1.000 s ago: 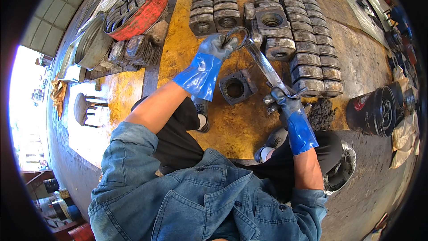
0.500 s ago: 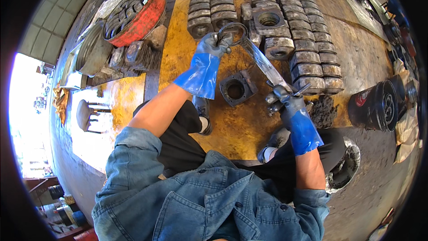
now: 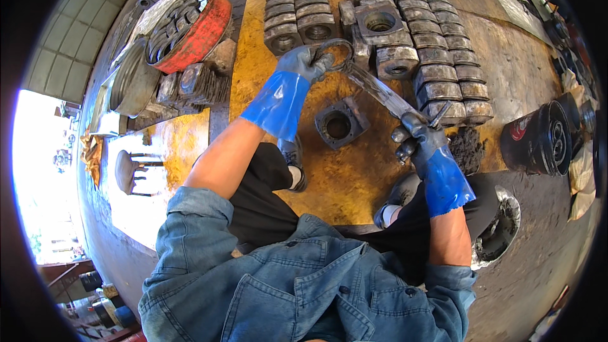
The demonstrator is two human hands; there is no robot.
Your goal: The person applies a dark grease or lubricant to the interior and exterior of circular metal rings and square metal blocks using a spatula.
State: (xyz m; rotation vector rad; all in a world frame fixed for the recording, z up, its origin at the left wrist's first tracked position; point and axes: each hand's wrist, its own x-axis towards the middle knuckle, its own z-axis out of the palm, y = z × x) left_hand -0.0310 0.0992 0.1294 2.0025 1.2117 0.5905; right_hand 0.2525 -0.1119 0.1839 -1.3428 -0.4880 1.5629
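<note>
Both of my hands wear long blue gloves with dark, dirty palms and fingers. My left hand (image 3: 303, 66) is closed around the near-left side of a thin dark metal ring (image 3: 349, 52). In my right hand (image 3: 420, 139) is a long, flat, shiny metal blade-like tool (image 3: 385, 96), smeared dark toward its far end. That end lies at the ring's right edge; whether they touch I cannot tell. Fingers hide the tool's handle. Below and between my hands, a square dark metal block (image 3: 358, 128) with a round hole sits on the yellow stained floor sheet (image 3: 329, 183).
Rows of round-holed metal blocks (image 3: 437, 57) stand ahead on the right, with a shorter double row (image 3: 282, 16) ahead on the left. A red drum-like ring (image 3: 202, 35) holds metal parts at left. A black bucket (image 3: 525, 142) and dark sludge (image 3: 467, 152) lie right; a stool (image 3: 125, 171) stands left.
My right hand has shifted slightly right and down with the blade-like tool. My left hand still grips the ring, which has turned slightly and moved a little down.
</note>
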